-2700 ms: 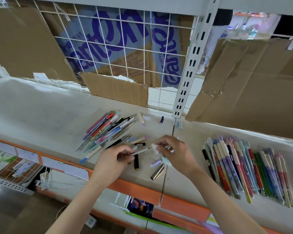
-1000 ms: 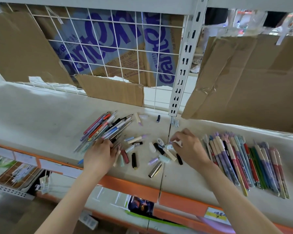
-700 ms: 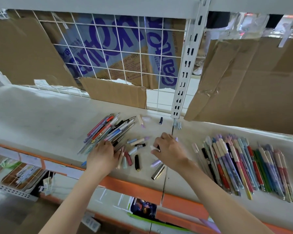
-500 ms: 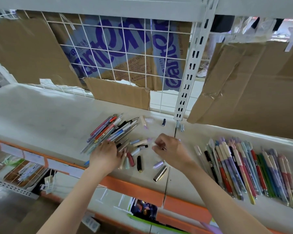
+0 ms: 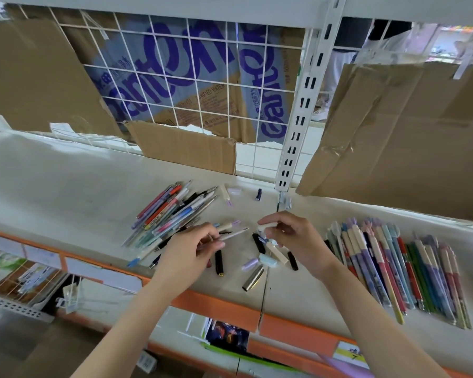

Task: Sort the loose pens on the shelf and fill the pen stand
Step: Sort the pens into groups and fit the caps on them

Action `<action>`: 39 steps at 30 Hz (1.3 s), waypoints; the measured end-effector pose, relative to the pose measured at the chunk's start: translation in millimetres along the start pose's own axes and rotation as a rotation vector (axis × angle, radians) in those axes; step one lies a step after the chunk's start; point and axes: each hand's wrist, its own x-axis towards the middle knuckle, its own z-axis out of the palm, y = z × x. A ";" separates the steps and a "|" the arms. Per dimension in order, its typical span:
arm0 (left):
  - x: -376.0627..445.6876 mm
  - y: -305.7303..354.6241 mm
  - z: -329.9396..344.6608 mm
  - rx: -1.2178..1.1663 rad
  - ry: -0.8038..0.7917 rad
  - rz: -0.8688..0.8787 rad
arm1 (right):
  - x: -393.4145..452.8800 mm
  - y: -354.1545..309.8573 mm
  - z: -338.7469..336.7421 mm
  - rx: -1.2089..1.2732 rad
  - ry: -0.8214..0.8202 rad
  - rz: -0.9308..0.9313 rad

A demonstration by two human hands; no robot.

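Left hand: the left hand (image 5: 190,251) hovers over the shelf (image 5: 66,186), thumb and fingers pinched on a thin pen (image 5: 231,235) whose tip points right; the barrel's back end is hidden inside the hand.
Right hand: the right hand (image 5: 295,238) is near it and apart from it, fingertips pinched on a small white cap (image 5: 263,227); most of the cap is covered by the fingers.
Loose pens: a mixed pile of pens (image 5: 172,214) lies fanned on the shelf, up and left of the left hand; its lower ends run under that hand and cannot be seen.
Scattered parts: between and below the hands lie a black cap (image 5: 219,261), a silver cap (image 5: 253,278), a lilac cap (image 5: 250,263), a pale blue cap (image 5: 268,260) and a cream piece (image 5: 277,252); some are overlapped by the right hand, and their exact kind is hard to tell.
Sorted row: a row of capped pens (image 5: 393,266) lies side by side on the shelf to the right, just beside the right wrist; the far right ones are blurred.
Pen stand: cannot be made out anywhere in view.
Background: cardboard sheets (image 5: 399,137) hang against a white wire grid (image 5: 202,77), covering most of what lies behind; the printed lettering there is upside down and partly cut off.
Below the shelf: an orange edge strip (image 5: 216,306) fronts the shelf; the items under it are blurred.
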 end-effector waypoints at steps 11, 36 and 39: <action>1.1 1.2 2.3 0.006 0.001 0.002 | -3.9 -2.8 0.6 -0.019 0.010 -0.054; 38.0 45.3 7.9 -0.062 -0.023 0.105 | 10.9 -21.1 -24.5 0.295 0.108 -0.145; 44.3 51.3 10.2 -0.092 -0.033 0.082 | 14.5 -23.4 -28.5 0.278 0.121 -0.135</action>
